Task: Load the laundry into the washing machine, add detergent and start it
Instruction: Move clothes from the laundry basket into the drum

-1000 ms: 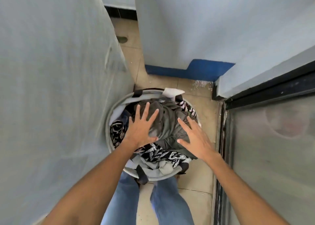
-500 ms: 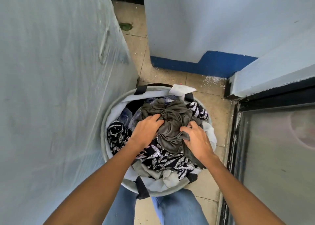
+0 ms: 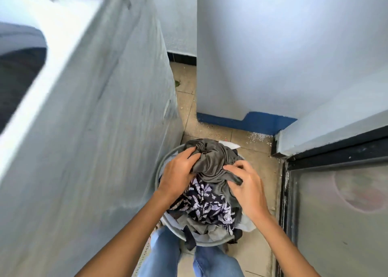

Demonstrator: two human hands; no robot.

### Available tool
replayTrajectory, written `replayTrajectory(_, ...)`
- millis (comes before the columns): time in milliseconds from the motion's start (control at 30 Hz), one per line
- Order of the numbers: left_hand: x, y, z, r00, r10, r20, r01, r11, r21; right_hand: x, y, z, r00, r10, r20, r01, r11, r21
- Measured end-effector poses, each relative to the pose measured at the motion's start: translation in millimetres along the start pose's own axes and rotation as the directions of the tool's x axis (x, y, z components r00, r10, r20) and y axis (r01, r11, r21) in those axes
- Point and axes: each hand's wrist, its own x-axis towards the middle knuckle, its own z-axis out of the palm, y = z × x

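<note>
1. While the person bends over the floor, the washing machine [image 3: 100,140] stands at far left, its dark tub opening [image 3: 19,77] visible at the top, blurred; apparently ready to take a load.
2. Left hand [image 3: 178,171] is closed, fingers bunched into the grey garment [image 3: 212,163], likely to gather it for lifting.
3. Laundry basket [image 3: 165,165] sits on the floor just beside the machine's side panel, between it and the person's legs; it is full, so loading looks barely begun.
4. Patterned dark cloth [image 3: 207,205] lies under the grey garment in the basket.
5. Right hand [image 3: 247,188] is curled, pinching the grey garment's right edge.
6. No detergent in view.
</note>
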Motion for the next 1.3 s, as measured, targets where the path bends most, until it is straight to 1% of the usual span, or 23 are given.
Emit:
replayTrajectory(100,-2,11,-36,0.995,-0.04,-0.093,0.039,0.999,-0.018,11,-40,-31,0.993,-0.087,-0.084,0.088,0.996,0.006)
replayTrajectory(233,4,38,-100,0.964,-0.042,-0.262,0.021,0.996,-0.081,25,-102,-75,0.954,-0.218,-0.207,0.223,0.975,-0.001)
replayTrajectory(333,7,66,-154,0.903,-0.055,-0.426,0.018,0.996,-0.09,30,-148,-108,0.906,-0.283,-0.314,0.303,0.953,0.014)
replayTrajectory(433,7,90,-211,0.843,-0.061,-0.534,0.012,0.995,-0.095,31,-194,-139,0.843,-0.354,-0.405,0.405,0.913,0.046)
replayTrajectory(533,2,108,-270,0.788,-0.007,-0.615,-0.038,0.997,-0.061,33,-238,-162,0.786,-0.412,-0.461,0.486,0.872,0.049)
replayTrajectory(633,-9,113,-319,0.725,0.065,-0.686,-0.063,0.998,0.027,36,-279,-171,0.734,-0.459,-0.501,0.555,0.83,0.053)
replayTrajectory(767,-28,95,-364,0.667,0.071,-0.742,-0.043,0.997,0.057,41,-331,-163,0.688,-0.514,-0.512,0.634,0.769,0.081)
replayTrajectory(933,-57,45,-402,0.618,0.041,-0.785,0.033,0.996,0.078,46,-393,-124,0.653,-0.573,-0.496,0.698,0.71,0.098)
replayTrajectory(1067,-80,-3,-421,0.599,0.007,-0.801,0.111,0.99,0.092,51,-434,-78,0.657,-0.611,-0.441,0.72,0.682,0.126)
replayTrajectory(1200,-93,-49,-430,0.593,-0.027,-0.804,0.17,0.981,0.092,60,-463,-35,0.673,-0.623,-0.399,0.716,0.684,0.141)
replayTrajectory(1300,-96,-81,-434,0.61,-0.059,-0.79,0.207,0.974,0.087,68,-474,-5,0.702,-0.622,-0.347,0.695,0.705,0.141)
